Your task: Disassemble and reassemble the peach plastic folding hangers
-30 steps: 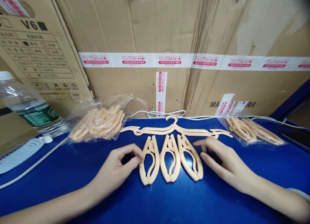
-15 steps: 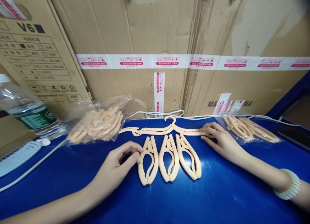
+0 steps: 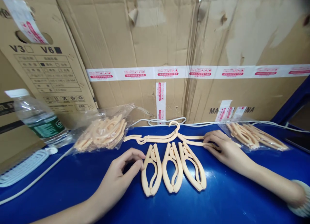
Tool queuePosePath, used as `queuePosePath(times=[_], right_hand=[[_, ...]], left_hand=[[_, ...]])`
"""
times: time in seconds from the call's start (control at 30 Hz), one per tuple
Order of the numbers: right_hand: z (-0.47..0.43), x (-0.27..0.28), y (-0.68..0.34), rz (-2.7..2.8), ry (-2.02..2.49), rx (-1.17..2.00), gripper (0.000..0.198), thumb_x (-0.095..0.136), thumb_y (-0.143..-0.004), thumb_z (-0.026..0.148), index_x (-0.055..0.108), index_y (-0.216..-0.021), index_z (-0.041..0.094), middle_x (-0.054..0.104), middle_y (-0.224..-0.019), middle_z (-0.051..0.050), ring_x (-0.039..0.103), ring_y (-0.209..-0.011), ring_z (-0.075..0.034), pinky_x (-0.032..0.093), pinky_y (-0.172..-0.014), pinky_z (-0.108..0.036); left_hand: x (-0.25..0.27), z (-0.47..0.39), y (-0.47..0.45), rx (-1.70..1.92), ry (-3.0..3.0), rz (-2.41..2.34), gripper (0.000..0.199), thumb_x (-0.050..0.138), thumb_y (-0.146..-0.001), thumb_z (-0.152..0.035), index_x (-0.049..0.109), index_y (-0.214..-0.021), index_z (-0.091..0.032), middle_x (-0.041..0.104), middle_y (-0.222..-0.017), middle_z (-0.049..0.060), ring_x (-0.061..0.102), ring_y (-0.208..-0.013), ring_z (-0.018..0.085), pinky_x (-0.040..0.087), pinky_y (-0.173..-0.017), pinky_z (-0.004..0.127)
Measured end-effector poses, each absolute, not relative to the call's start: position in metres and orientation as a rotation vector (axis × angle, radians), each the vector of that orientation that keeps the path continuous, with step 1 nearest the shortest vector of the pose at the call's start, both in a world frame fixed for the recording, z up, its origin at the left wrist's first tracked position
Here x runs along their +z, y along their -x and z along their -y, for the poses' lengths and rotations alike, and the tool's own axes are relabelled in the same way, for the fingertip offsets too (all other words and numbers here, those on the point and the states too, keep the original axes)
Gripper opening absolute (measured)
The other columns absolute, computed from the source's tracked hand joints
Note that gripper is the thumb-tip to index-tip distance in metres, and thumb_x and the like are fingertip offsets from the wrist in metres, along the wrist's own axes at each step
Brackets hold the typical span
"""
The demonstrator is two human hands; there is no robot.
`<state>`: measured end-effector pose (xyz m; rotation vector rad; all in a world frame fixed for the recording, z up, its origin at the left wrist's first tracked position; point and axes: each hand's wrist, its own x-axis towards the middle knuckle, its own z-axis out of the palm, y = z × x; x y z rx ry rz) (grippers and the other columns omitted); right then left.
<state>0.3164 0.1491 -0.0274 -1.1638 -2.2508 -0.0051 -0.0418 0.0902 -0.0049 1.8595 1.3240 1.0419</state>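
Note:
An unfolded beige folding clothes hanger (image 3: 160,138) lies on the blue table, its hook pointing away from me. My right hand (image 3: 221,145) pinches its right arm, where the two bars stand slightly apart; the fingers partly cover that end. Below it, three folded hangers lie in a row: a left one (image 3: 144,178), a middle one (image 3: 165,175) and a right one (image 3: 202,175). My left hand (image 3: 121,169) rests beside the left folded hanger, fingers curved, with a small gap between thumb and index finger. Those fingertips are at the hanger's left edge.
Clear plastic bags with more folded hangers lie at left (image 3: 106,133) and right (image 3: 244,137). A water bottle (image 3: 46,125), a pale blue hairbrush (image 3: 24,167) and a white cable (image 3: 48,169) are at left. Large cardboard boxes (image 3: 135,98) stand along the back.
My view has tilted up, so everything sits lower in the picture. The bars of the unfolded hanger's right arm have spread apart in my right hand. The left hand stays beside the left folded hanger.

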Motion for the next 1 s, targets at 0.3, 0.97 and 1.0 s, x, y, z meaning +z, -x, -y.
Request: queuePosePath(times=[0.3,0.97,1.0], right_hand=[[-0.137,-0.017,-0.314,2.063,1.303,0.106,0.024,0.049,-0.094,0.043,0.056,-0.085,0.022,0.066,-0.075,-0.003,0.061,-0.062,-0.02,0.046,-0.051,-0.029],[-0.122,-0.007,-0.309,2.106,1.141,-0.018,0.014,0.053,-0.095,0.033,0.061,-0.103,0.024,0.07,-0.089,-0.003,0.067,-0.075,-0.019,0.054,-0.058,-0.027],[-0.121,-0.008,-0.308,2.116,1.12,-0.03,0.013,0.053,-0.095,0.032,0.061,-0.101,0.024,0.07,-0.089,-0.003,0.067,-0.076,-0.019,0.054,-0.061,-0.028]], left_hand=[[-0.008,-0.095,0.043,1.089,-1.637,-1.288,0.021,0.055,-0.084,-0.04,0.061,-0.089,-0.021,0.064,-0.076,0.0,0.063,-0.078,0.018,0.051,-0.076,0.031],[-0.027,-0.097,0.045,1.184,-1.479,-1.184,0.06,0.057,-0.086,-0.044,0.035,-0.139,-0.026,0.051,-0.13,0.01,0.056,-0.11,0.024,0.046,-0.098,0.04],[-0.026,-0.095,0.045,1.16,-1.52,-1.168,0.06,0.056,-0.088,-0.044,0.034,-0.141,-0.026,0.055,-0.124,0.009,0.057,-0.106,0.023,0.047,-0.096,0.039]])
